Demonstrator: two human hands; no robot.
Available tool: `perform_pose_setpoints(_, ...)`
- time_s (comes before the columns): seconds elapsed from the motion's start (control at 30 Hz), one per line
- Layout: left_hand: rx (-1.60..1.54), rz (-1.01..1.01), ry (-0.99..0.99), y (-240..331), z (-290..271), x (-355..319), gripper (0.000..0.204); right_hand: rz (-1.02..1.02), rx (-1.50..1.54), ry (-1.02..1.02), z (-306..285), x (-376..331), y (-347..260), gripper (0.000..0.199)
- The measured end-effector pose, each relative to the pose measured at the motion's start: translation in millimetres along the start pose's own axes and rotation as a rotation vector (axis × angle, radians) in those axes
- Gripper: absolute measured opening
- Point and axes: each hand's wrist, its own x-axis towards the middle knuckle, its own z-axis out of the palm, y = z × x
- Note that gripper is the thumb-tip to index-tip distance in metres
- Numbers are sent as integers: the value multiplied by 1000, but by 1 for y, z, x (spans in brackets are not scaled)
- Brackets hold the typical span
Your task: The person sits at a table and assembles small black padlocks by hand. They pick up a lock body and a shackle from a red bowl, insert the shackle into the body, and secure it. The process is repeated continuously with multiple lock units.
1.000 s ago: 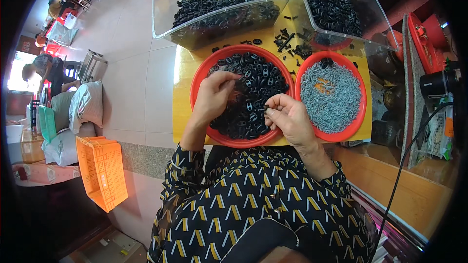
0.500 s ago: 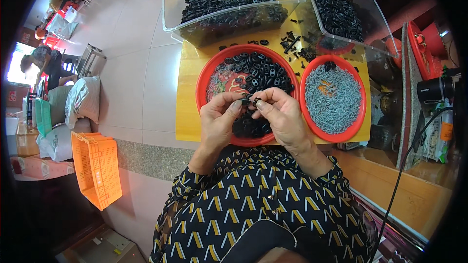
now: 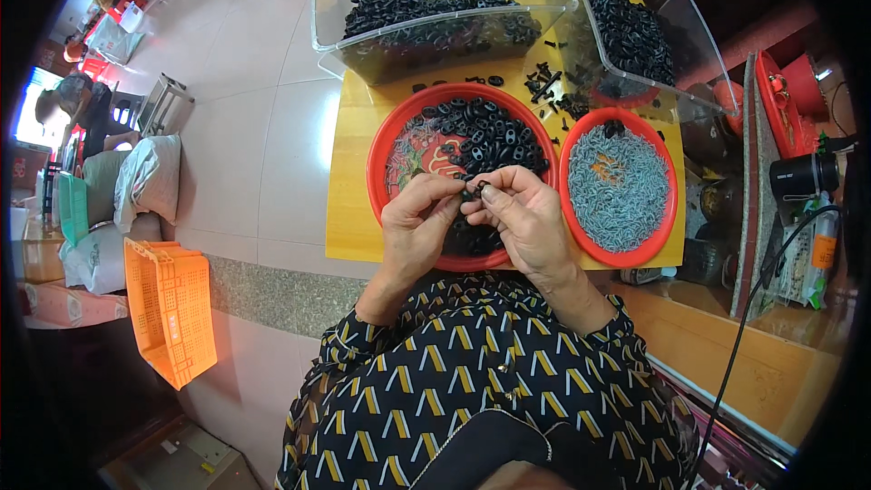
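Both of my hands meet over the front of a round red tray. My left hand pinches a small black plastic part, mostly covered by the fingers. In my right hand, thumb and forefinger close on another small black piece, its tip touching or nearly touching the first. Under them the tray holds a heap of black oval two-hole plastic parts, with some thin screws on its left side. A red oval tray full of grey screws stands right of my right hand.
Two clear plastic bins of black parts stand at the table's far side. Loose black pieces lie on the yellow table. An orange crate sits on the floor at left. A black cable runs down at right.
My fingertips have drawn closer together, the left hand turning inward so its part is more hidden. The whole view has shifted slightly.
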Motion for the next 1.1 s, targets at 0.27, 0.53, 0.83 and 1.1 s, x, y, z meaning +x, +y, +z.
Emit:
perform_pose_setpoints(0.27, -413, -379, 61, 5, -3, -3, 13, -33, -67, -4, 3, 0, 5, 11)
perform_pose_setpoints(0.53, -477, -435, -23, 7, -6, 1, 20, -33, -135, 8, -1, -1, 8, 12)
perform_pose_setpoints(0.83, -525, -392, -36, -1, -17, 0, 25, -98, -194, 15, -8, -1, 8, 11)
perform_pose_setpoints(1.1, -618, -401, -101, -2, -14, -2, 27, -9, -433, 13, 0, -4, -11, 10)
